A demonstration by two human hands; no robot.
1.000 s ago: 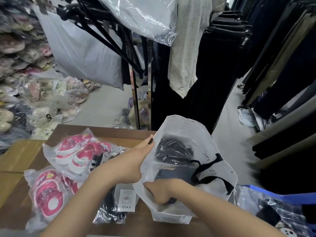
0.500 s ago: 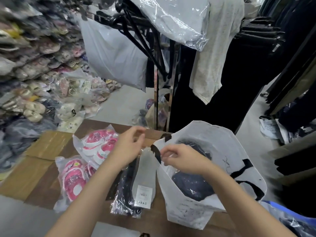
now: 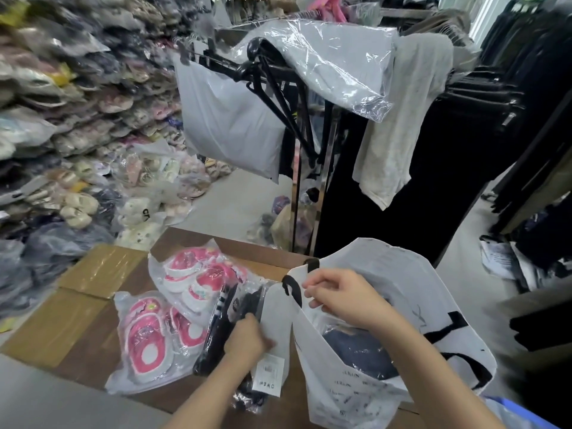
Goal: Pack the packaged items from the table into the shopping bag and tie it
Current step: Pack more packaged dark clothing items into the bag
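A white shopping bag [image 3: 411, 292] with black handles stands open at the table's right, a dark packaged garment [image 3: 362, 348] inside it. My right hand [image 3: 343, 297] pinches the bag's near rim by its black handle. My left hand [image 3: 246, 339] closes on a clear packet of dark clothing with a white OWEN label [image 3: 269, 377], lying just left of the bag. Two clear packets of pink and white slippers lie further left, one nearer me [image 3: 154, 339] and one behind it [image 3: 198, 274].
The wooden table [image 3: 77, 323] carries taped cardboard [image 3: 102, 270] at its left. Heaps of bagged slippers [image 3: 77, 125] fill the left side. A clothes rail [image 3: 309, 150] with hangers, plastic covers and dark garments stands behind the table.
My left hand dropped from the bag's rim onto the OWEN-labelled packet. My right hand shifted slightly along the rim near the handle. The camera tilted up and left.
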